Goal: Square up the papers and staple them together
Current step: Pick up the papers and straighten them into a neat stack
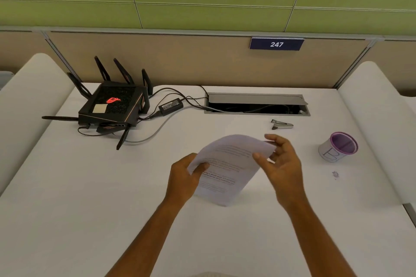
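Observation:
A small stack of printed white papers (227, 164) is held above the white desk, tilted, with its lower corner near the desk surface. My left hand (183, 177) grips the stack's left edge, thumb on top. My right hand (281, 159) holds the upper right edge, thumb on the front and fingers curled behind it. A small dark and silver stapler (282, 124) lies on the desk beyond my right hand, apart from the papers.
A black router (112, 105) with antennas and cables stands at the back left, with a power brick (170, 105) beside it. An open cable hatch (256, 104) runs along the back. A purple mesh cup (338, 146) stands at the right. White dividers flank the desk.

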Action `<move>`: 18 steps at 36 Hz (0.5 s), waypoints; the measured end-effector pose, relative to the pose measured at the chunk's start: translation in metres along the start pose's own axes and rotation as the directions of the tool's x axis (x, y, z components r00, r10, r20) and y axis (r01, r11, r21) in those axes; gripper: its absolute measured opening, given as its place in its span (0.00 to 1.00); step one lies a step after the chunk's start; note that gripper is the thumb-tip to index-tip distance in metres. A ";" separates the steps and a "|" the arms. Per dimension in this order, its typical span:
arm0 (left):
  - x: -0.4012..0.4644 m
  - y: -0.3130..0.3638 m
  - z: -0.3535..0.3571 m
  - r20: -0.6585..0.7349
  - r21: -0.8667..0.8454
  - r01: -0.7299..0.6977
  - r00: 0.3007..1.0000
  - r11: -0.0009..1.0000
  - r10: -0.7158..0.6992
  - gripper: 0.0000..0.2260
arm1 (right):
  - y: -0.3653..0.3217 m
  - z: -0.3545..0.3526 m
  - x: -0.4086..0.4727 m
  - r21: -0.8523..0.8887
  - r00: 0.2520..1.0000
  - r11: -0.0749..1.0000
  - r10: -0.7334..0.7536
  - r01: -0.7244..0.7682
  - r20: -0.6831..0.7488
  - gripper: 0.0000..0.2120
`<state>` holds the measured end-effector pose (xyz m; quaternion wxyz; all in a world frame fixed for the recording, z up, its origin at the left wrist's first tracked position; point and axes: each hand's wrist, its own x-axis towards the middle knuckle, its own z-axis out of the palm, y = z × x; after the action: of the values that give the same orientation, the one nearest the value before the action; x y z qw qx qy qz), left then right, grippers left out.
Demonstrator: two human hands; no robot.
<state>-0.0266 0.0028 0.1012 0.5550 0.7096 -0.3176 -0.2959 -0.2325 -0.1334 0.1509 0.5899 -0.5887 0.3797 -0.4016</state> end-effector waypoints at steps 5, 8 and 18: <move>0.014 0.002 -0.010 0.207 0.253 -0.203 0.966 0.946 0.152 0.05 | -0.026 -0.017 0.019 -0.434 0.962 0.884 -0.058 0.173 0.266 0.19; 0.017 0.009 -0.009 0.303 0.356 -0.305 0.932 0.883 0.200 0.04 | -0.026 -0.015 0.024 -0.643 0.905 0.715 0.034 0.274 0.424 0.12; 0.013 0.001 -0.067 0.189 0.243 0.025 0.979 0.970 -0.072 0.10 | -0.021 -0.027 0.013 -0.533 0.930 0.828 0.038 0.176 0.366 0.08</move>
<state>0.0330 0.0330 0.1152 0.4239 0.7464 -0.3866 -0.3373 -0.2525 -0.1556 0.1713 0.4369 -0.8118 0.3434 -0.1796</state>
